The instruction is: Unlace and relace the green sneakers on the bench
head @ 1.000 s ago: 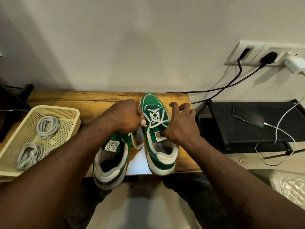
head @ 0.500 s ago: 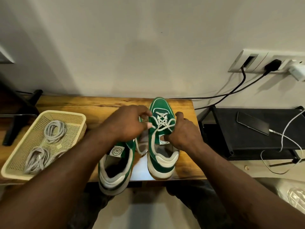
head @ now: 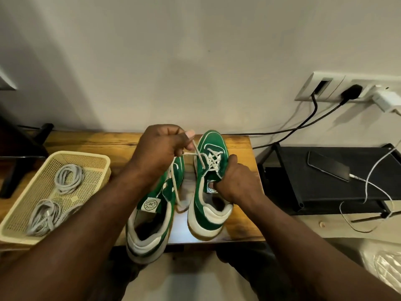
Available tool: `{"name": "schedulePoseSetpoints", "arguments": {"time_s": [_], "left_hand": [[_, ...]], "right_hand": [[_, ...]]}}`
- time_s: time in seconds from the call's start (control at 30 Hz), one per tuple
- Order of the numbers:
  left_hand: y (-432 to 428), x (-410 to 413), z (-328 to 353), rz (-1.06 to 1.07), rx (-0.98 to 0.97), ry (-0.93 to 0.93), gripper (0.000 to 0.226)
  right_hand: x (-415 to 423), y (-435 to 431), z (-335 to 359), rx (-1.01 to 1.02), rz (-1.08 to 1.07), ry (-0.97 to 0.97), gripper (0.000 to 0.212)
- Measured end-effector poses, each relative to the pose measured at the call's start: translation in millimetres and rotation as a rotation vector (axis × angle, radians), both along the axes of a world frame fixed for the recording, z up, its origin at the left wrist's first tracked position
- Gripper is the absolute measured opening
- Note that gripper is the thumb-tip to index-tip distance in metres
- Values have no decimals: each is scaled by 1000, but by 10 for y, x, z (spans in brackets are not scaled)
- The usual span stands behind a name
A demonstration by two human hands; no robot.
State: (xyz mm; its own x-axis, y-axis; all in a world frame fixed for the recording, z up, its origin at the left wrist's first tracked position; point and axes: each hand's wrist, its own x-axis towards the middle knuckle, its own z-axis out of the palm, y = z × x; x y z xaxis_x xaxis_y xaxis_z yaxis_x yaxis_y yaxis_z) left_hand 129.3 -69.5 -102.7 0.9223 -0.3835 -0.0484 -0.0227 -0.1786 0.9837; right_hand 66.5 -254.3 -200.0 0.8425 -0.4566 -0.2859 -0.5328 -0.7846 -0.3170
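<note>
Left hand (head: 160, 148) pinches the lace (head: 200, 158), right hand (head: 236, 181) grips the sneaker (head: 208, 216) near the bench (head: 97, 142) edge.

my left hand (head: 161, 146) is raised, fingers curled in, thumb and forefinger pinching a lace (head: 198, 153). my right hand (head: 235, 181) sits lower and to the right, knuckles up, fingers tucked down, gripping the right sneaker (head: 213, 141) at its tongue. both forearms are bare and reach in from the bottom corners, converging toward the middle.
</note>
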Motion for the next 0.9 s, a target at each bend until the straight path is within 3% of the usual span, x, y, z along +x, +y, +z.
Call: {"name": "schedulePoseSetpoints", "arguments": {"time_s": [0.07, 0.2, 0.27, 0.37, 0.43, 0.5, 0.6, 0.7, 0.9], "left_hand": [[7, 28, -30, -20, 167, -45, 31], [46, 175, -88, -209, 769, -128, 29], [7, 161, -183, -190, 811, -105, 18], [-173, 145, -415, -165, 834, -53, 50], [-278, 119, -547, -157, 869, -17, 59], [-335, 96, -603, -103, 840, -18, 50], [-387, 78, -576, -76, 668, -8, 15], [-381, 52, -500, -193, 486, 147, 19], [-369, 84, -138, -329, 90, 69, 25]], "right_hand": [[-1, 27, 14, -1, 8, -9, 81], [-5, 26, 84, 7, 49, 16, 82], [-14, 9, 141, 6, 87, 27, 78], [-49, 13, 220, -21, 140, 25, 72], [-70, 36, 269, -17, 163, 26, 69], [-71, 20, 306, 23, 166, 48, 70], [-53, -79, 330, 155, 161, 96, 82], [-68, -179, 409, 298, 102, 15, 91], [-91, -190, 587, 370, 280, -436, 53]]}}
